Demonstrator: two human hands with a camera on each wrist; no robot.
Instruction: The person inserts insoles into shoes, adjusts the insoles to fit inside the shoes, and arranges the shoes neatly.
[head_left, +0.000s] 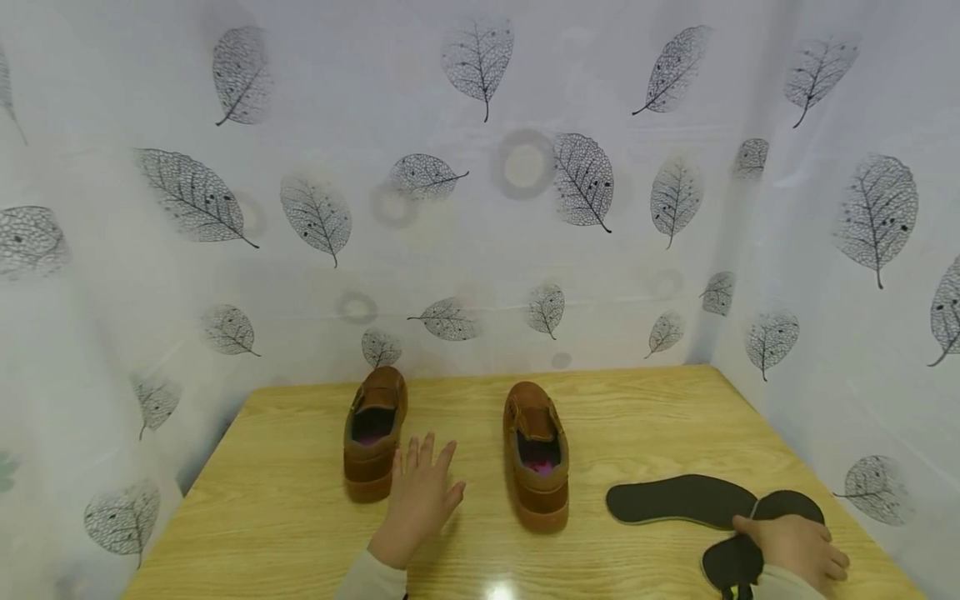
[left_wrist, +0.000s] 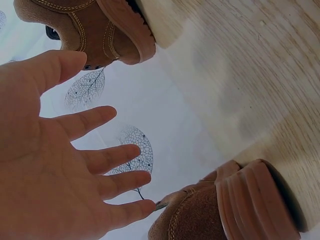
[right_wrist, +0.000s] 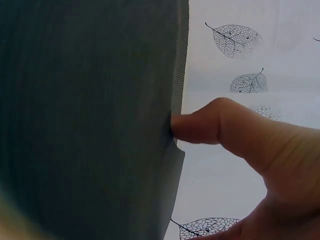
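Insole (head_left: 787, 505), dark grey and matte, sits in the grip of a person's right hand (head_left: 801, 546) at 4 o'clock in the head view, above a pale wooden table (head_left: 262, 500). One rounded end shows at 12 o'clock from that hand, the other at 9 o'clock; the middle is hidden by the hand. The right wrist view shows the thumb (right_wrist: 197, 129) pressing the finely ribbed edge, near a small notch in the outline. A second insole (head_left: 675, 498), equally dark with a thin light rim, lies flat on the wood at 10 o'clock from the right hand, its outline gently curved. The left hand (head_left: 422, 496) is spread, fingers apart, near 7 o'clock. At its 11 o'clock stands a brown shoe (head_left: 371, 471), just beside the fingers; whether they touch cannot be told. A matching shoe (head_left: 542, 500) stands at 2 o'clock from the same hand. Both point their toes toward 12 o'clock, with pale stitching, thick soles and a pinkish patch inside. Behind hangs a white curtain (head_left: 480, 258) printed with dark leaf skeletons.
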